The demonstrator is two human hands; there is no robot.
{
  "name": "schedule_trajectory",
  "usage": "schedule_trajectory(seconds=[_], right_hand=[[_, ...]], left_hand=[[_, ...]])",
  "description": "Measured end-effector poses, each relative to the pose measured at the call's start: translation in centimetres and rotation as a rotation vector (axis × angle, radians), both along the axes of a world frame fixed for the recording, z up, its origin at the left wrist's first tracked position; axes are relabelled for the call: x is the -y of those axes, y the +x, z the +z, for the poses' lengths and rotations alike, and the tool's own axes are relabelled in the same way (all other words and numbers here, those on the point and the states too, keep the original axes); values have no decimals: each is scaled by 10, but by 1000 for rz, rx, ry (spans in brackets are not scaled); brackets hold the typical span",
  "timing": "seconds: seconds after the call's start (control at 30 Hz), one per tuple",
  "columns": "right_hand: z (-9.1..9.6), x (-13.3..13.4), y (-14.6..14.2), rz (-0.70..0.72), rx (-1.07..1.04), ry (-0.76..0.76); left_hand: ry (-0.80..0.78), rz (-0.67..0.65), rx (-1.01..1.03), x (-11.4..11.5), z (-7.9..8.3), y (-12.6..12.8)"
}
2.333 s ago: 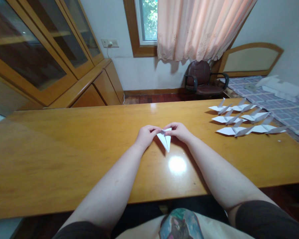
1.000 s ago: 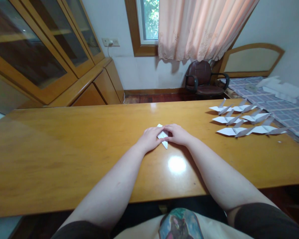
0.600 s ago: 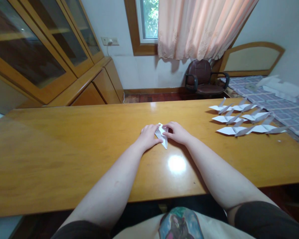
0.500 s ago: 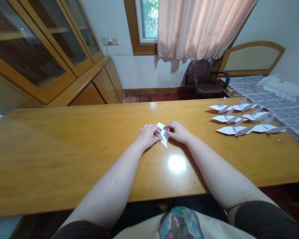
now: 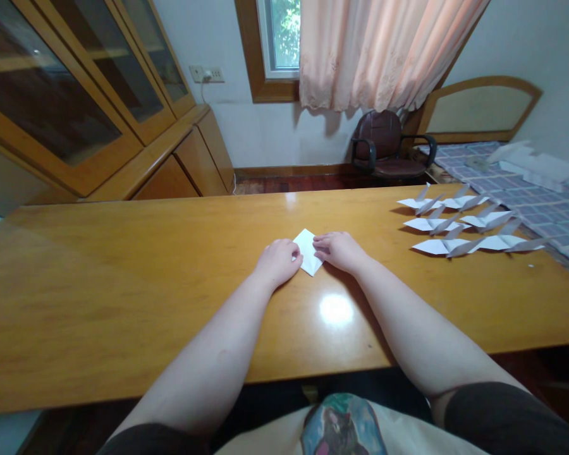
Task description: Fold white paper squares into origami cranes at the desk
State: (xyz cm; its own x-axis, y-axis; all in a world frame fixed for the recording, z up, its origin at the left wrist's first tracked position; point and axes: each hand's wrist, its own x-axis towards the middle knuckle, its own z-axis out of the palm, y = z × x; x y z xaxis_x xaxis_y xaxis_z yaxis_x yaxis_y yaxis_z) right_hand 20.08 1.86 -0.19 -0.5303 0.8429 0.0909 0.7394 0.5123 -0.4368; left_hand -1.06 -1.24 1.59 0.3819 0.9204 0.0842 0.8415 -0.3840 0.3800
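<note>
A folded white paper [image 5: 307, 249] lies on the desk [image 5: 180, 253], well left of six paper birds [image 5: 484, 220] — left hand [image 5: 279, 262] curled at one edge, right hand [image 5: 340, 249] overlapping the other; whether either pinches it, I cannot tell.

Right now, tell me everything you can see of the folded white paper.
The folded white paper is a matte diamond, one corner pointing toward you and one away. It lies on the wooden table, about flat. Your left hand touches its left side and your right hand its right, hiding parts of both; finer creases are too small to tell.
</note>
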Motion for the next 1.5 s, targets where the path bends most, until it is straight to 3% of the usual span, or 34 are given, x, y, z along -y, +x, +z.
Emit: schedule_trajectory(seconds=[0.33,0.43,0.63,0.77,1.03,1.13,1.3,1.5], right_hand=[[-9,4,-2,114,129,-77],[-8,1,0,98,116,-87],[-5,-2,1,88,71,-66],[-5,-1,0,72,88,-78],[-8,0,-3,72,102,-86],[-6,2,-6,50,120,-75],[0,3,-9,-146,117,8],[3,0,-7,-302,126,17]], left_hand=[[-156,-80,-43,-3,-17,-3],[-164,-101,-13,-4,-15,-7],[-52,-300,40,-3,-4,-9],[16,-341,59,-4,-1,-6],[-2,-405,45,-2,1,3],[26,-342,37,-1,-2,5],[33,-72,37,-1,-8,3],[-2,160,14,-7,-10,0]])
